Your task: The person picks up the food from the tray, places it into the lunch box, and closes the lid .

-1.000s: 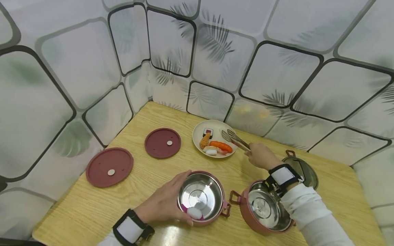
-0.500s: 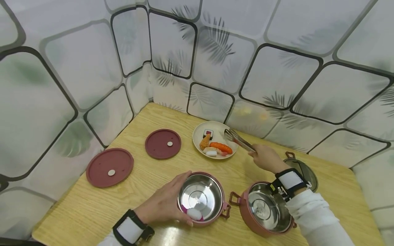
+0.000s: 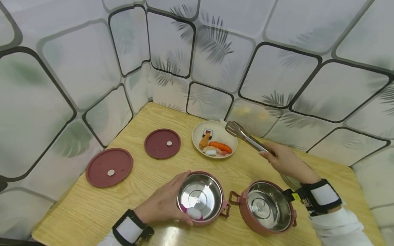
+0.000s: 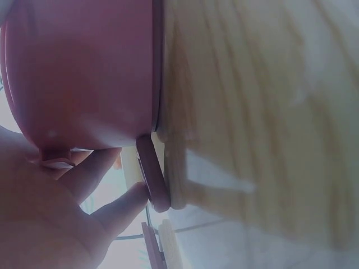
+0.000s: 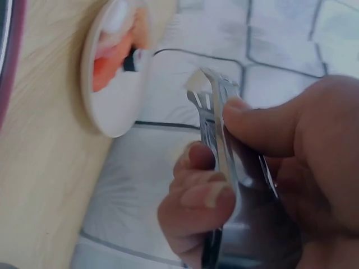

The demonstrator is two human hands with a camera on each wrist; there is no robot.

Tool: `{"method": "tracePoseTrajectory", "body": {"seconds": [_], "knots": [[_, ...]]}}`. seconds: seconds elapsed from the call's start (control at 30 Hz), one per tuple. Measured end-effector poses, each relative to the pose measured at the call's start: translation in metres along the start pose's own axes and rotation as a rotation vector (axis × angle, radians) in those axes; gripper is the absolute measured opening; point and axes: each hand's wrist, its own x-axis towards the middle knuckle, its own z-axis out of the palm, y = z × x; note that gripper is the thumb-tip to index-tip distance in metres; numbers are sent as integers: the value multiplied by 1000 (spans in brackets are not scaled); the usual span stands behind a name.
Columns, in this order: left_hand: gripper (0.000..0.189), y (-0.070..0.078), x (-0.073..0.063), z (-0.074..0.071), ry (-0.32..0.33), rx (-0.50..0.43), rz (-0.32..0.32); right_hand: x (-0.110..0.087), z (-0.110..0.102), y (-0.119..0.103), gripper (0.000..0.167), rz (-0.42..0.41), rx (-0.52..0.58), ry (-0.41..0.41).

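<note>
Tongs (image 3: 250,139) over the right edge of the plate (image 3: 220,132); right hand's (image 3: 285,162) grip pinching them well behind the tips — probably for reach. Left hand's (image 3: 167,201) grip wraps the small pot (image 3: 198,195) — likely steadying it.

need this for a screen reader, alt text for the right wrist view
A right hand grips metal tongs, with something pale and blurred at their tips. At upper left, a pale plate of food pieces sits on a wooden table.

Two maroon discs (image 3: 160,143) (image 3: 106,163) on wooden table (image 3: 144,181); leaf-patterned wall (image 3: 215,65) behind.
</note>
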Motion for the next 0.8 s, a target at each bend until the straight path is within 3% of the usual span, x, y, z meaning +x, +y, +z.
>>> {"method": "tracePoseTrajectory", "body": {"seconds": [0.17, 0.3, 0.37, 0.53, 0.67, 0.8], "knots": [[140, 0, 0, 0, 2, 5, 6, -20, -9, -12, 14, -74, 24, -22], [140, 0, 0, 0, 3, 14, 8, -36, -13, -18, 31, -115, 49, -96], [141, 0, 0, 0, 3, 11, 8, -43, -13, -18, 36, -188, 48, -128], [140, 0, 0, 0, -2, -4, 3, -53, -10, -21, 37, -316, 90, -267], [141, 1, -1, 0, -7, -2, -6, -56, -6, -26, 40, -310, 128, -419], [142, 0, -1, -1, -2, -1, -6, -55, 3, -36, 39, -331, 107, -489]]}}
